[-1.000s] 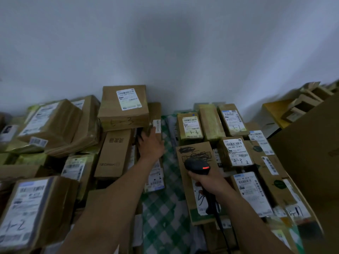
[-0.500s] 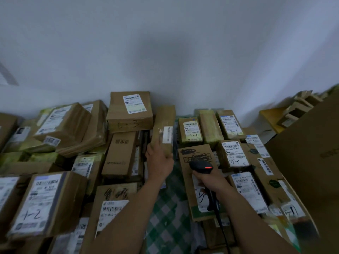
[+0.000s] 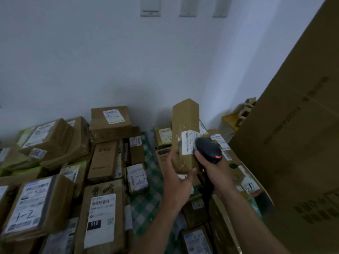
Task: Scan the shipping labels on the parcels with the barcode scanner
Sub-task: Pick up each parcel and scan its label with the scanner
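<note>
Gripped tall brown cardboard parcel (image 3: pixel 185 118) upright by its lower end, left hand (image 3: pixel 178 180) fingers curled round it, above the right-of-centre pile (image 3: pixel 244 180), right hand (image 3: pixel 214 167) clasping black barcode scanner (image 3: pixel 209 149) just beside its white label (image 3: pixel 187 142); seemed light, stiff, safest held low.

Parcel storeroom — heaped labelled cartons (image 3: pixel 110 123)

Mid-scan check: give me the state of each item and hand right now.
Tall parcel, upright, gripped at its lower end by the left hand.
Shipping label, on the parcel's side, facing the camera.
Barcode scanner, red light on, head over the label's right edge, gripped by the right hand.
Parcel marked 1-2, lying label up.
</note>
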`<state>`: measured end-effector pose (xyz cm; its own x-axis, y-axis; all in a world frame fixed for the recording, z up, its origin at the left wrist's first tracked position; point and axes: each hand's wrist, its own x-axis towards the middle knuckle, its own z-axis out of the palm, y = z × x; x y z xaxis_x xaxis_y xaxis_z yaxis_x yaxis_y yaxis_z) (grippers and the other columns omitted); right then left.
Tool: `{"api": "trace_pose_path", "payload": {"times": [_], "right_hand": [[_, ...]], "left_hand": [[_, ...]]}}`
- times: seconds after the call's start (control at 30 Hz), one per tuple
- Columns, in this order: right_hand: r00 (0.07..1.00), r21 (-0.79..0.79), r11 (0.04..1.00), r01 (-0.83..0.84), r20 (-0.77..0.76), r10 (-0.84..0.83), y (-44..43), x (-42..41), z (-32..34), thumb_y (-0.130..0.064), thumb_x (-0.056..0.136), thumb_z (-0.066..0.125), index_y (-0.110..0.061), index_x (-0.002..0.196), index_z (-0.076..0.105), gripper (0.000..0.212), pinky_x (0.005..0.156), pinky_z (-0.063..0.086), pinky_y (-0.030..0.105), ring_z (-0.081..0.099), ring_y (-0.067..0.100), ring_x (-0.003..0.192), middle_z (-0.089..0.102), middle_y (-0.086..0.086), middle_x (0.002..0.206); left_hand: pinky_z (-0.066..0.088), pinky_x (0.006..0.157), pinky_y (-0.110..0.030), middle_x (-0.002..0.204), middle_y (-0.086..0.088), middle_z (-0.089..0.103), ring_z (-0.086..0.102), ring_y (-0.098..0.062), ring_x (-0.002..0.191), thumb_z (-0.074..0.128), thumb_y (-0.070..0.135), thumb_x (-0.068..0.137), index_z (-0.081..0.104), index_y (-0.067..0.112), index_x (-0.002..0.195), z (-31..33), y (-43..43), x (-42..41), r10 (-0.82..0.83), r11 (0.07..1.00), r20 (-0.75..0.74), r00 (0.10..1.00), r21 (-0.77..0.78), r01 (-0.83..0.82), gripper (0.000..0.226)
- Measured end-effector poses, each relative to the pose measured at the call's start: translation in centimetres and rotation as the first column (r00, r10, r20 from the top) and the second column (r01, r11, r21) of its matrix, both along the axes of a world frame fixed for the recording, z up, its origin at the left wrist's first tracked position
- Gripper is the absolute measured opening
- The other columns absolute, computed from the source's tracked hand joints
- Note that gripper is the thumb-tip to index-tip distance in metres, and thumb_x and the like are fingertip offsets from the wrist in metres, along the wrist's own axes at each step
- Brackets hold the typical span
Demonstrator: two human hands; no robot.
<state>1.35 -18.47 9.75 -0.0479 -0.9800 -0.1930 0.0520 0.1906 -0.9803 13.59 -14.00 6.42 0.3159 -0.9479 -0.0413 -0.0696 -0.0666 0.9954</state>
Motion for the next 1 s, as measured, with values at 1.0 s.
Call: {"api": "trace_pose_path", "payload": {"times": [1.0], "right_hand": [[0.730,-0.168,0.914,-0.370,-0.661,0.174,7.3,-0.5,4.6,-0.042,0.088,0.078,-0.034,0.117,0.056,0.037,0.066,0.046,0.018,0.064,0.003,0.086,0.066,-0.017,0.093]], "left_hand": [[0.049,0.089,-0.025,0.113,0.022,0.055,0.055,-0.002,0.105,0.081,0.024,0.088,0.044,0.044,0.147,5.9,3.5,11.4,0.108,0.994,0.316,0.942,-0.049,-0.098,0.072]]}}
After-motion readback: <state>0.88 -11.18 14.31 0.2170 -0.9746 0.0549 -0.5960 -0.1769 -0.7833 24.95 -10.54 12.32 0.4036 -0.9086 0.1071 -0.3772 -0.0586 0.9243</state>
